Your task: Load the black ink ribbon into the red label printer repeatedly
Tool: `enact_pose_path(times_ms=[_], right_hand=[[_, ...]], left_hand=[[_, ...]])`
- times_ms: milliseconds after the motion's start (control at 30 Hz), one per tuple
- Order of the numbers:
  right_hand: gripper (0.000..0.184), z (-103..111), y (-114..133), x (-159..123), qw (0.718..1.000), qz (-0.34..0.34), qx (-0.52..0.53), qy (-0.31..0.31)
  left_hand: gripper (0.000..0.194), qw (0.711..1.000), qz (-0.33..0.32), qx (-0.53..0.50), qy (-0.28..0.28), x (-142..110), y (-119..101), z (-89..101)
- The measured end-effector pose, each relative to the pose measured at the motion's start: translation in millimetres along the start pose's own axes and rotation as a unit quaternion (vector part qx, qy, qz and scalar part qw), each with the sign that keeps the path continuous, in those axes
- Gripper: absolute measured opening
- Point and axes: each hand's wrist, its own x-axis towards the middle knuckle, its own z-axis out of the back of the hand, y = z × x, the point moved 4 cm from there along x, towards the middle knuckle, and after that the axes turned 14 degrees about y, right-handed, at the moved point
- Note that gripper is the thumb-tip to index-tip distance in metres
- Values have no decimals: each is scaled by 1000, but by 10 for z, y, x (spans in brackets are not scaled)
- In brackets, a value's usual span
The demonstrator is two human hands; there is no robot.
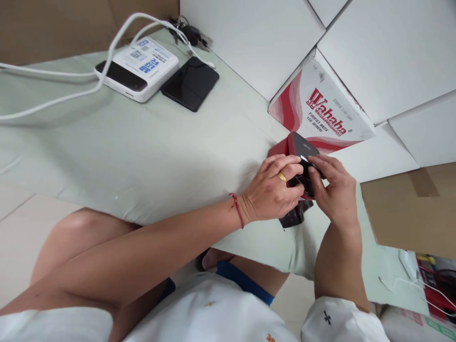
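Hands: the person's left hand (272,192) has its fingers and thumb curled firmly around the near side of a small red-and-grey box (305,142). The right hand (337,187) has its thumb and fingers bent almost together at a black part of that box; whether they pinch it or only press, one cannot tell.
Box position: between the two hands, tilted, above the right part of the table, near the printed carton; its base is hidden.
Beneath the box: a dark, glossy piece (294,218), partly covered, its kind unclear.
Left arm: a gold ring (282,177) on a finger, a red bracelet (236,209) at the wrist.
Table (107,156): pale green cover, wrinkled at the near edge.
Behind the box: a red-and-white Wahaha carton (320,111) beside plain white boxes (249,38).
Far left: a white device (160,59) with a dark panel; a black phone (192,84) just beside it; a white cable (114,40) looping over; keys (192,35) behind.
Right: a brown cardboard box (413,213).
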Motion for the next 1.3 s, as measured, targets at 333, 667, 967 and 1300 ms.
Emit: enact_pose_path(times_ms=[333, 667, 967, 1300], right_hand=[[69, -165, -130, -195, 998, 23, 49, 8], [63, -304, -112, -249, 997, 3, 54, -56], [39, -401, -272, -422, 941, -151, 228, -202], [72, -762, -456, -339, 962, -140, 228, -45]], left_hand=[[67, 981, 103, -158, 55, 149, 268, 62], [49, 941, 155, -302, 2, 187, 337, 60], [64, 781, 316, -538, -41, 149, 551, -142], [53, 734, 355, -577, -47, 163, 605, -67]])
